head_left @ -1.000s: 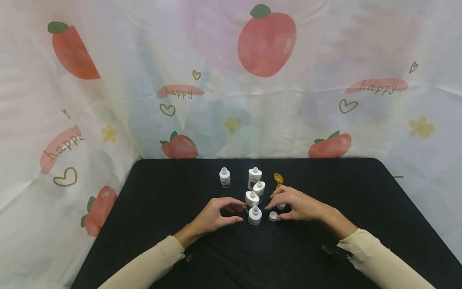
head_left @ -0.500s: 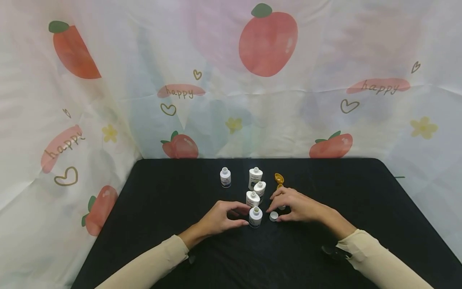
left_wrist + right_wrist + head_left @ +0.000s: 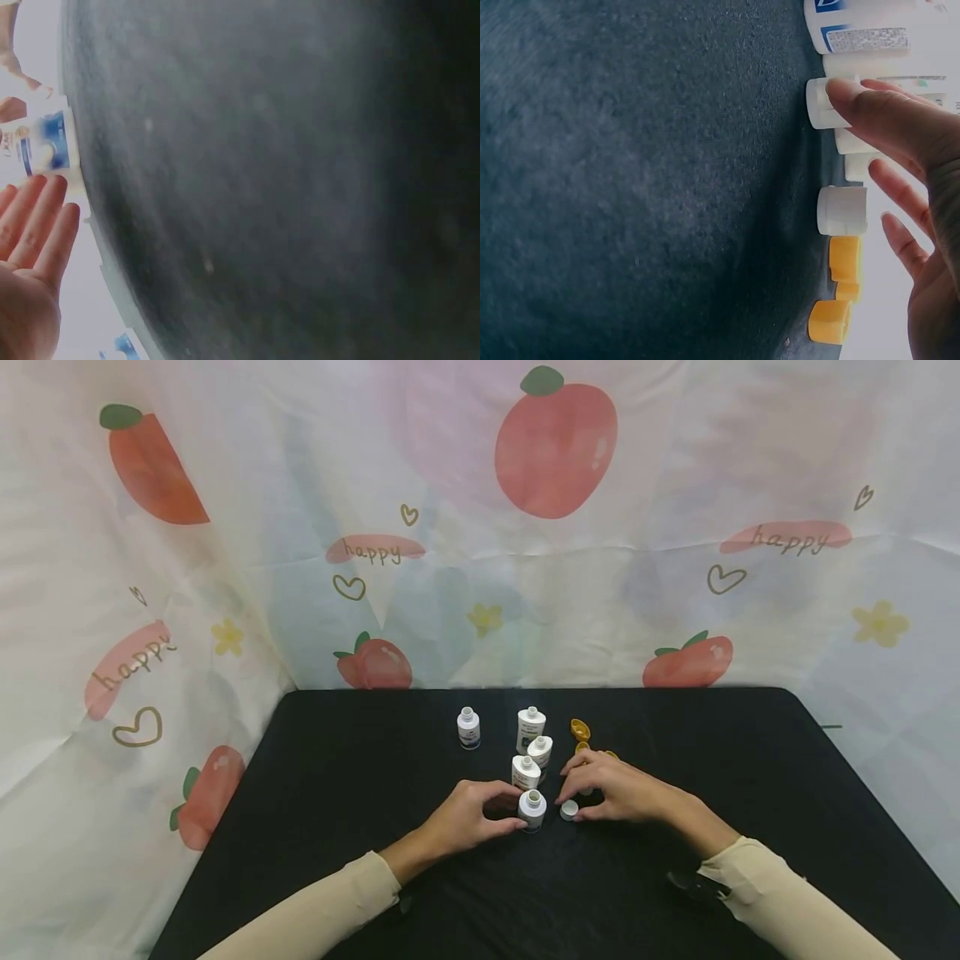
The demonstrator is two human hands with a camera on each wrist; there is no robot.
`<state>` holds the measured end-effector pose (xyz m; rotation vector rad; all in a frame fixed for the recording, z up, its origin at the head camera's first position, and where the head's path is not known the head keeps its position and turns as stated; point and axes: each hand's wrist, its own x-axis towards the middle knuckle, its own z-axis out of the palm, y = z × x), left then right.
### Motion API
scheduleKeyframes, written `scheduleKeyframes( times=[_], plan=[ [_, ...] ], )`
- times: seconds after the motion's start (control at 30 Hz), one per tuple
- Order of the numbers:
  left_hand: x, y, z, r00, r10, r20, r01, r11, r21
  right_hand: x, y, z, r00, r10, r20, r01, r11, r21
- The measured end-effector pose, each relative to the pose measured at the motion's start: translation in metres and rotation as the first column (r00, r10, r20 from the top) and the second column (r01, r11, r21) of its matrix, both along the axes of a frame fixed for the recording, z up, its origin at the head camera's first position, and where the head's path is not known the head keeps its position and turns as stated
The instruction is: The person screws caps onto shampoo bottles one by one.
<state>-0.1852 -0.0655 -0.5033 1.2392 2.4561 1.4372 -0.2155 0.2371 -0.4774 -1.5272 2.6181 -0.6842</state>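
At the front of the group stands a small white bottle (image 3: 532, 812) with a bare, uncapped neck. My left hand (image 3: 467, 812) holds it from the left, thumb at the near side and fingers at the far side. In the left wrist view the blue-and-white label of this bottle (image 3: 51, 142) shows just past the fingertips. My right hand (image 3: 611, 787) pinches a small white cap (image 3: 569, 811) between thumb and index finger, low at the black table. From the right wrist view, the thumb overlaps this cap (image 3: 821, 105), and the other fingers are spread loosely.
Behind the held bottle stand three white bottles, the nearest one (image 3: 525, 772) close against it. Another white bottle (image 3: 468, 729) stands apart at the back left. Several yellow caps (image 3: 580, 729) and a second white cap (image 3: 842, 211) lie beyond and under my right hand.
My left hand has moved right and closed its thumb and fingers round the front bottle. My right index finger has drawn in a little toward the white cap.
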Motion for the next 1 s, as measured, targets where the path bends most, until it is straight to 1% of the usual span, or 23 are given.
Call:
scheduleKeyframes(
  times=[0.07, 0.17, 0.33, 0.53, 0.7, 0.73, 0.9, 0.97, 1.0],
  plan=[
    [0.001, 0.002, 0.0, 1.0, 0.014, -0.018, -0.014, 1.0, -0.004, 0.0, -0.001, -0.001, 1.0, 0.014, -0.011, -0.014, 1.0, -0.013],
    [0.003, 0.004, 0.001, 0.999, 0.034, -0.023, -0.034, 0.999, -0.007, 0.0, -0.003, -0.002, 0.999, 0.032, -0.024, -0.033, 0.999, -0.032],
    [0.005, 0.006, 0.001, 0.998, 0.058, -0.03, -0.058, 0.998, -0.019, 0.001, -0.005, -0.003, 0.999, 0.042, -0.021, -0.043, 0.998, -0.055],
    [0.006, 0.008, 0.0, 0.998, 0.056, -0.034, -0.057, 0.998, -0.033, 0.001, -0.008, -0.005, 0.998, 0.06, -0.023, -0.062, 0.994, -0.087],
    [0.007, 0.011, -0.001, 0.997, 0.065, -0.033, -0.067, 0.995, -0.076, 0.002, -0.011, -0.007, 0.997, 0.073, -0.04, -0.077, 0.991, -0.111],
    [0.008, 0.011, -0.001, 0.997, 0.069, -0.041, -0.073, 0.993, -0.089, 0.002, -0.011, -0.007, 0.996, 0.074, -0.045, -0.079, 0.99, -0.115],
    [0.012, 0.015, 0.001, 0.985, 0.093, -0.147, -0.117, 0.98, -0.164, 0.003, -0.013, -0.007, 0.995, 0.083, -0.047, -0.088, 0.988, -0.126],
    [0.013, 0.017, 0.001, 0.981, 0.093, -0.17, -0.124, 0.975, -0.183, 0.003, -0.014, -0.006, 0.995, 0.087, -0.041, -0.092, 0.988, -0.128],
    [0.014, 0.018, 0.002, 0.981, 0.093, -0.168, -0.124, 0.975, -0.186, 0.003, -0.015, -0.006, 0.995, 0.088, -0.038, -0.093, 0.987, -0.128]
  ],
)
